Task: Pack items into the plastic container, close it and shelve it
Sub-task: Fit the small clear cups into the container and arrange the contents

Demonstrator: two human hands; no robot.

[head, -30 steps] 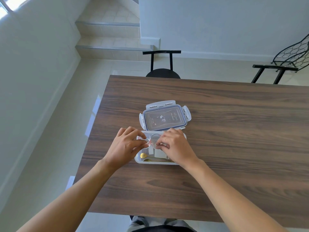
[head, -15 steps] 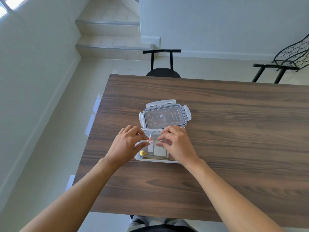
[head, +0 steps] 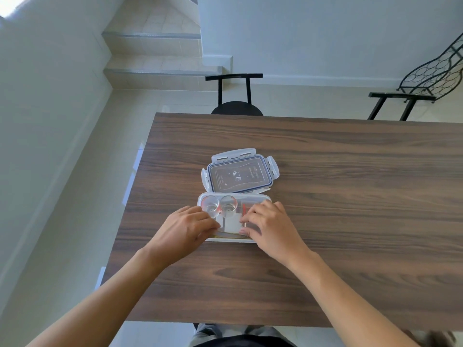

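Note:
The clear plastic container (head: 260,197) lies open on the wooden table (head: 350,196). Its lid (head: 239,175), clear with a blue seal, lies flat just beyond it. Two small clear glasses (head: 220,205) stand side by side in the container's far left part. White packets (head: 231,222) fill the middle, and a golden spoon (head: 230,236) lies along the near wall. My left hand (head: 183,229) covers the near left corner, its fingertips on the contents. My right hand (head: 271,225) covers the right half, with its fingers curled onto the packets; what it grips is hidden.
A black chair (head: 236,96) stands at the table's far edge. A black metal rack (head: 426,78) is at the far right. Tiled steps (head: 155,58) rise at the back left. The table's left edge is close to the container.
Both hands have let go of the two small glasses, which now stand in the container's far left. The hands have drawn back toward the near wall and spread apart.

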